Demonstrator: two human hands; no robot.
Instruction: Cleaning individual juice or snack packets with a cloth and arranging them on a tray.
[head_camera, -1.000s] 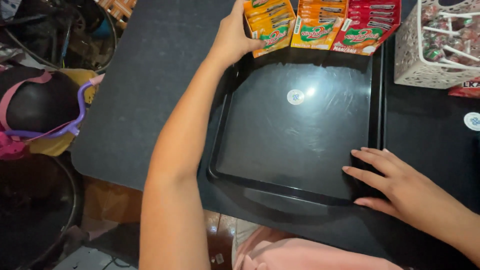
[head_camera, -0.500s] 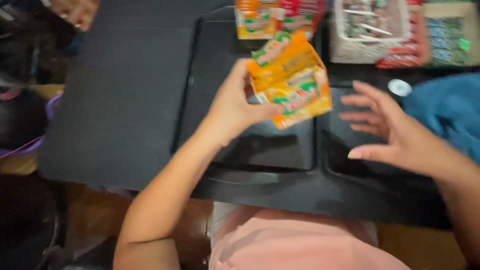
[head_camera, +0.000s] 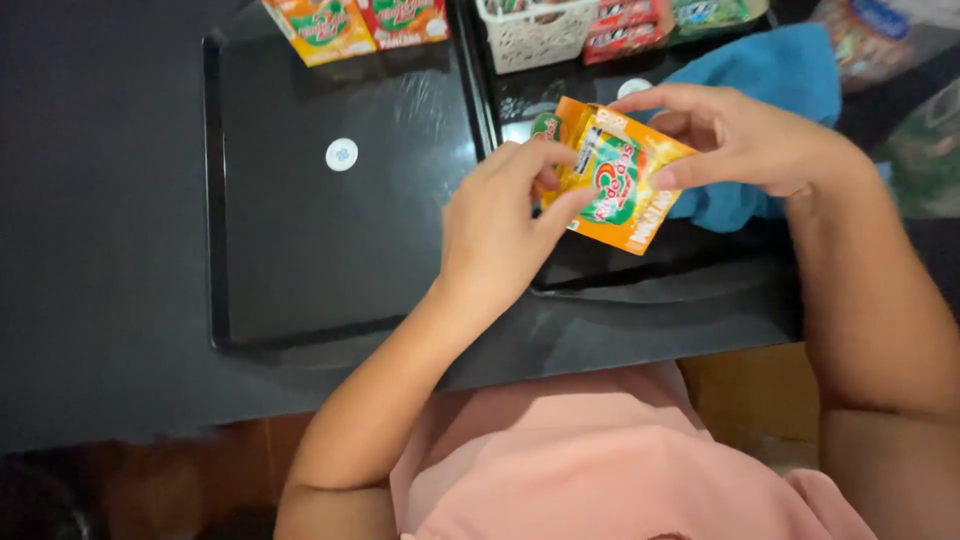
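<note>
An orange and green snack packet (head_camera: 617, 178) is held up over the black table, between two black trays. My left hand (head_camera: 497, 225) pinches its left edge with thumb and fingers. My right hand (head_camera: 745, 140) grips its top right corner from the other side. The packet is tilted, its face turned toward me. Below it lies the smaller black tray (head_camera: 640, 275), partly hidden by the packet and my hands.
A large black tray (head_camera: 300, 250) with a round white sticker lies at the left. More orange and red packets (head_camera: 350, 25) sit at its far edge. A white basket (head_camera: 535, 40) and a blue cloth (head_camera: 780, 75) are beyond my hands.
My left hand picked a packet from the row at the tray's far edge and carried it toward me. My right hand lifted off the tray and took hold of the packet too.
</note>
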